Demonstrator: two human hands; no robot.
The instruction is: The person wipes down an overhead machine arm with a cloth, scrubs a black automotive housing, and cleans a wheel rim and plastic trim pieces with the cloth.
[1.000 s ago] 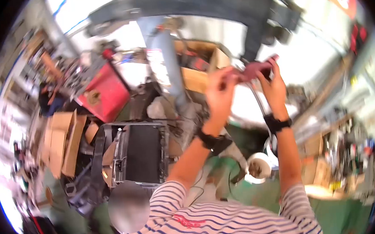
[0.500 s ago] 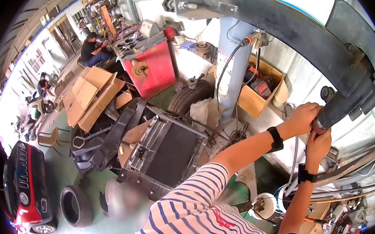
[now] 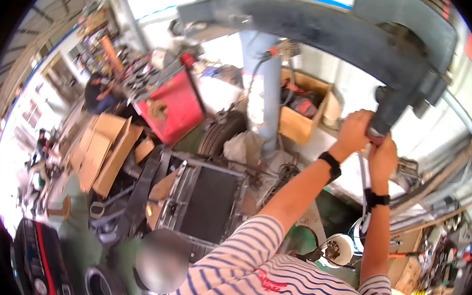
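Left hand (image 3: 355,131) and right hand (image 3: 383,158) are gripping a reddish piece (image 3: 376,138) under the metal arm (image 3: 321,27), apparently working it, next needing steadiness

The workshop's green floor (image 3: 83,245) carries a brown chair (image 3: 63,208) towards its left edge and, farther back, a red cabinet (image 3: 180,102), tools (image 3: 140,72) crowding its top from edge to edge. A white ribbed wall (image 3: 326,65) stands behind. White glare (image 3: 0,177) floods the left side, under dark roof beams (image 3: 26,22).
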